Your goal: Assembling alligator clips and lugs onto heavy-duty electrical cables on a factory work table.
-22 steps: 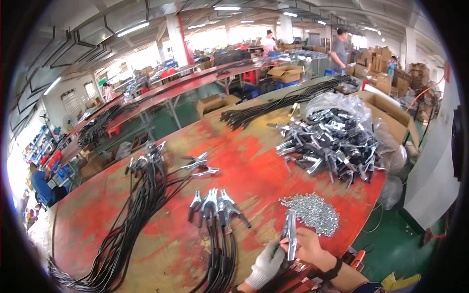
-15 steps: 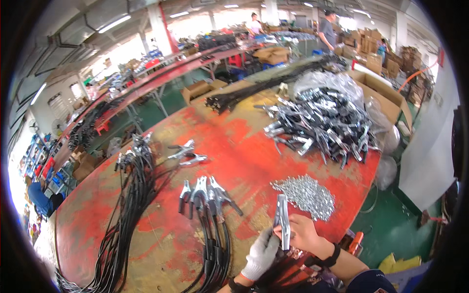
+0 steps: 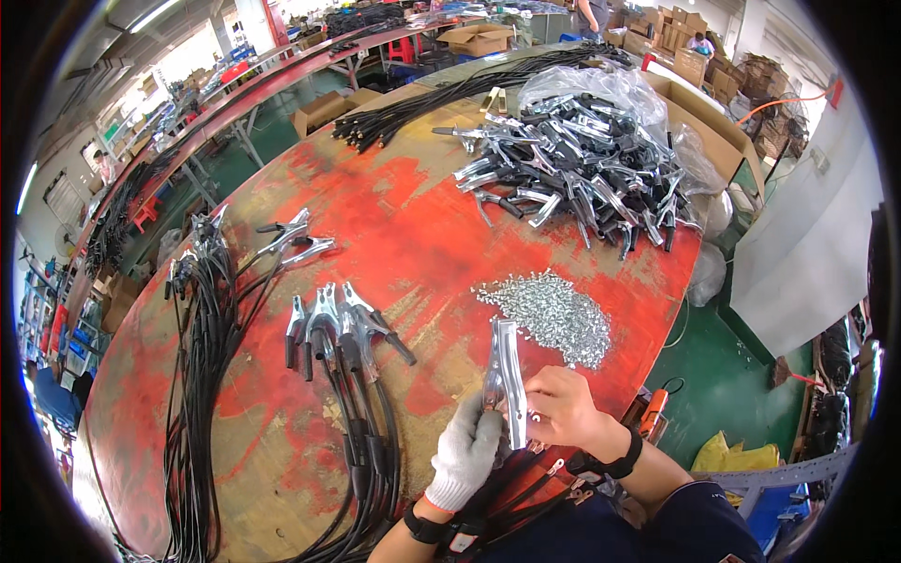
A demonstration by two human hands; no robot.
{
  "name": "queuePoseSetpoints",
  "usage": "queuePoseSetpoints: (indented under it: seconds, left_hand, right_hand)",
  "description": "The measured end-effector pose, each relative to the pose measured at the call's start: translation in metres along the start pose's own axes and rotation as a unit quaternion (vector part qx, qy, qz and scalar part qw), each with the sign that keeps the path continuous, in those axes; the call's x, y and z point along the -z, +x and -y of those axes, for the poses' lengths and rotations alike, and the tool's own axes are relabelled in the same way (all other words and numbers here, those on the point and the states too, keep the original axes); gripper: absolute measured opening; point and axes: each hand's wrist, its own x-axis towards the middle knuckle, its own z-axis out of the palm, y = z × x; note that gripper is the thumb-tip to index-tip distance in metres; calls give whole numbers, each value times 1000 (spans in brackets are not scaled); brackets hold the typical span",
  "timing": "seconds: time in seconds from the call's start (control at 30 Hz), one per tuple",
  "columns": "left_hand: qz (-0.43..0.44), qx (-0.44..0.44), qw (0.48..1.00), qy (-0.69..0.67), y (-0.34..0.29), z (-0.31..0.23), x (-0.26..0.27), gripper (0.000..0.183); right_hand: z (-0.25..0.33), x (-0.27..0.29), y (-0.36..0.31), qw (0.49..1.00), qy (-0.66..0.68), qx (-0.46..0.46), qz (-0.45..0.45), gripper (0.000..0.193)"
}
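My left hand point(image 3: 465, 454), in a white knit glove, is closed round the lower part of a silver metal spring clamp point(image 3: 508, 375) that stands roughly upright. On its right side, my bare right hand point(image 3: 561, 407) has its fingers bent and pinched close to the clamp. A tiny shiny bit shows at those fingertips, too small to name surely. Just beyond my hands lies a pile of small silver screws point(image 3: 554, 314). Left of my hands, several clamps point(image 3: 327, 314) lie joined to black cables point(image 3: 359, 441).
A big heap of clamps point(image 3: 582, 169) lies at the far right, before a cardboard box point(image 3: 704, 120). A long bundle of cables with clamps point(image 3: 202, 347) runs along the left. More black cables point(image 3: 450, 94) lie at the back. An orange-handled tool point(image 3: 654, 411) is by the right edge.
The view has tilted down and shifted right, so the table things sit higher and further left. My hands stay together at the clamp, my right fingers now more curled beside it.
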Motion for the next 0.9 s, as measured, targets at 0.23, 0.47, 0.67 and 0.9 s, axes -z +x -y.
queuePoseSetpoints:
  seconds: [0.23, 0.47, 0.67, 0.9]
  left_hand:
    - [-12, -14, 999, 26, -3, -2, -4, 26]
    - [-35, -46, 995, 81, 6, 28, 1, 28]
    - [-77, 46, 995, -49, -1, 18, 1, 28]
    - [-117, 48, 991, -50, 1, 5, -13, 34]
  right_hand:
    - [2, 5, -5, 1000, -2, -4, -19, 29]
    - [-4, 30, -11, 998, -23, -27, -44, 11]
    - [-18, 125, -74, 934, -56, -306, -174, 6]
    - [-84, 107, -240, 799, -92, -586, -101, 22]
